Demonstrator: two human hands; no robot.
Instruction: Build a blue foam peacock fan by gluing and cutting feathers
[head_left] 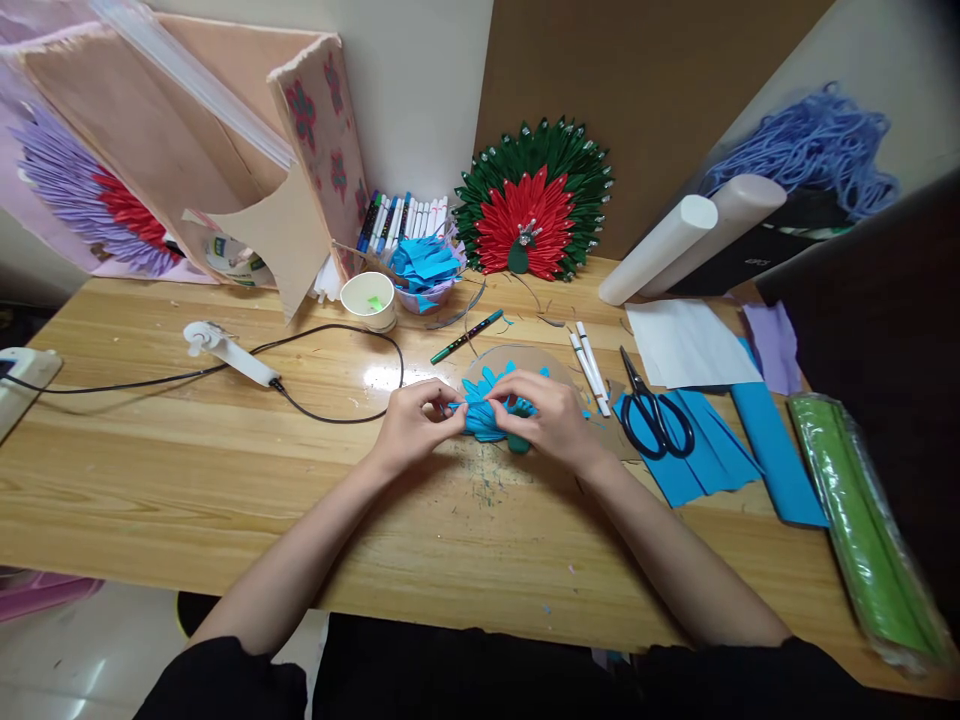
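Observation:
A half-round cardboard base (517,358) lies on the wooden table (225,480), partly covered with blue folded petals (487,395). My left hand (416,420) pinches a blue petal at the left edge of the piece. My right hand (547,415) is closed over the petals from the right, fingers curled down on them. A dark green bit shows under my right palm.
Black scissors (656,415) rest on blue paper sheets (712,455) at right, beside white sticks (589,365). A glue gun (229,350) with its cord lies left. Behind stand a paper cup (370,298), a bowl of blue pieces (424,268), a finished red-green peacock fan (534,200), and a green roll (862,520).

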